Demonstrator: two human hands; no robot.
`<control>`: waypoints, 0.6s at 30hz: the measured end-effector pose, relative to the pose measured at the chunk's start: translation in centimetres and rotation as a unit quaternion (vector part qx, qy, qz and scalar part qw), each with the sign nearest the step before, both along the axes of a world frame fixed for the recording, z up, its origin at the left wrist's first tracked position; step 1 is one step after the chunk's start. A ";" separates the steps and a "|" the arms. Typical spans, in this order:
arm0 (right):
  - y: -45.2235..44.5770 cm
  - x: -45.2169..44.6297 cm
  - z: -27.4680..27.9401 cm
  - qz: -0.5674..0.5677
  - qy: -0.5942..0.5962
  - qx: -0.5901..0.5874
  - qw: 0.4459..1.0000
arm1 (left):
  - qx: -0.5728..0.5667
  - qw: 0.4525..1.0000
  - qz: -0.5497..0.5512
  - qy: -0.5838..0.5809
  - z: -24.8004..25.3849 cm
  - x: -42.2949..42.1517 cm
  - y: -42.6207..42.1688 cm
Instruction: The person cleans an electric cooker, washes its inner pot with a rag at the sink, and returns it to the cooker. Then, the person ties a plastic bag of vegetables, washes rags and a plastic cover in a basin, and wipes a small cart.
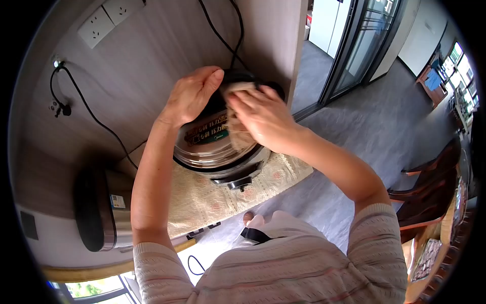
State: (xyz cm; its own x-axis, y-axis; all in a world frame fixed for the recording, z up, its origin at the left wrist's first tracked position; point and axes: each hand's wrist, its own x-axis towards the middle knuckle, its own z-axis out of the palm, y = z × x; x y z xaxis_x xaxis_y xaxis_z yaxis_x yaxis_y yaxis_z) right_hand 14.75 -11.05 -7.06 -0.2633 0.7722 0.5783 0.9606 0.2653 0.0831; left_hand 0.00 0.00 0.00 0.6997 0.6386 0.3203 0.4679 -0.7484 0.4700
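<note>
A silver and black electric pressure cooker (pixel 202 152) stands on a patterned beige tablecloth (pixel 223 205); a label with Chinese characters is on its shiny lid. My left hand (pixel 195 96) grips the black top of the cooker at its left side, thumb uppermost and the other fingers mostly hidden. In my right hand (pixel 263 119) is a tan cloth (pixel 239 131), pressed against the right part of the lid and its black top. The fingers lie over the cloth and are slightly blurred. Both hands partly hide the top of the cooker.
A dark and metallic appliance (pixel 98 207) stands to the left. Black cords (pixel 96 116) hang along the wall below a white socket panel (pixel 96 28). At right are a glass sliding door (pixel 362 50), grey floor (pixel 364 116) and dark wooden chairs (pixel 430 192).
</note>
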 end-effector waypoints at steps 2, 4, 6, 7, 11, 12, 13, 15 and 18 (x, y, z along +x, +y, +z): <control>-1.9 2.0 -1.3 0.023 0.068 0.070 0.995 | 0.005 1.000 0.019 0.012 -0.1 0.3 -0.9; -0.4 3.7 -3.0 0.028 0.148 0.135 0.979 | 0.032 0.999 0.003 -0.011 0.0 -0.2 0.1; 0.2 5.7 -3.6 -0.051 0.169 0.107 0.979 | 0.043 0.999 -0.005 -0.015 -0.4 -0.3 0.3; 0.8 6.3 -3.6 -0.111 0.158 0.076 0.978 | 0.048 0.999 -0.007 -0.009 -0.3 -0.4 0.6; 2.3 6.9 -3.2 -0.125 0.127 0.044 0.983 | 0.047 0.999 0.006 0.014 -0.9 -0.3 1.0; 2.1 6.9 -3.4 -0.124 0.136 0.040 0.982 | 0.057 0.998 -0.003 0.006 -1.1 -0.3 1.6; 1.9 6.8 -3.5 -0.121 0.142 0.035 0.982 | 0.052 0.999 -0.004 0.011 -1.4 -0.3 1.7; 1.3 6.4 -4.0 -0.105 0.170 0.049 0.979 | 0.047 0.999 -0.007 0.015 -1.1 -0.4 1.6; -0.7 5.2 -7.6 -0.063 0.233 0.095 0.966 | 0.047 0.999 -0.004 0.005 -1.1 -0.4 1.2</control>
State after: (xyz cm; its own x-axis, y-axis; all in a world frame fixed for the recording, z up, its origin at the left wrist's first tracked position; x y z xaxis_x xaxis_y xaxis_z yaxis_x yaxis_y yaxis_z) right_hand 19.96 -11.71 -14.63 0.1495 0.6492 0.7458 0.9291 0.1658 -0.3305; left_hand -0.38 1.21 -1.10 0.7080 0.6006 0.3715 0.4669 -0.7928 0.3918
